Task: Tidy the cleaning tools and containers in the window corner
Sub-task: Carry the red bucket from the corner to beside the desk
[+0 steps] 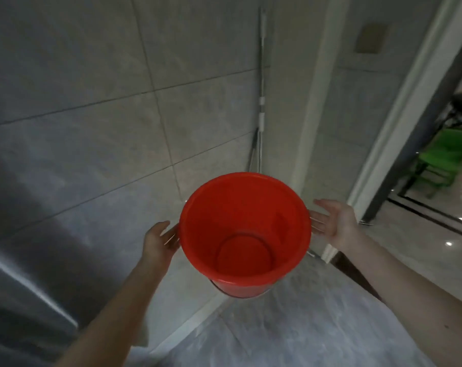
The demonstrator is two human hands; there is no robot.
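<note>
A red bucket [245, 234] sits in the middle of the view, mouth up and nothing inside it, between two outstretched arms. The left hand [159, 241] lies at the bucket's left rim with its fingers straight and spread, the tips at or just behind the rim (whether they actually touch the wall is hidden by the rim). The right hand [333, 221] is at the right rim, palm turned up and toward the bucket, fingers straight and fanned; the fingertips reach the rim's edge, though contact cannot be told. Neither hand curls round anything.

Behind the bucket a mop handle [261, 83] leans upright in the corner of the tiled wall [92, 88], its lower end hidden behind the bucket's far rim. A white door frame [399, 107] runs diagonally on the right, with glossy floor [420, 250] and a green stool [447, 152] beyond it. A grey metal surface [20, 274] crowds the left edge. Open tiled floor [291, 327] lies below the bucket between the forearms.
</note>
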